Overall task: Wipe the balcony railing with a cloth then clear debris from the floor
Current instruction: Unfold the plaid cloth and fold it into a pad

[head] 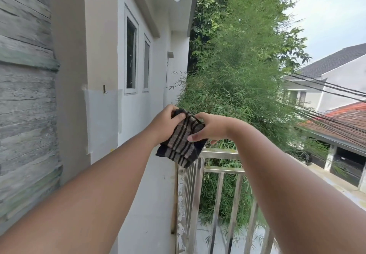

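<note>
Brown-and-black cloth (183, 138), gripped in our left hand (166, 123) and right hand (212, 127), hangs just above the railing (221, 153), right hand nearer.

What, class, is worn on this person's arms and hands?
Nothing visible. The left hand and right hand are bare: no gloves, rings or watch. The left forearm and right forearm run bare to the picture's edge; no sleeve shows.
</note>
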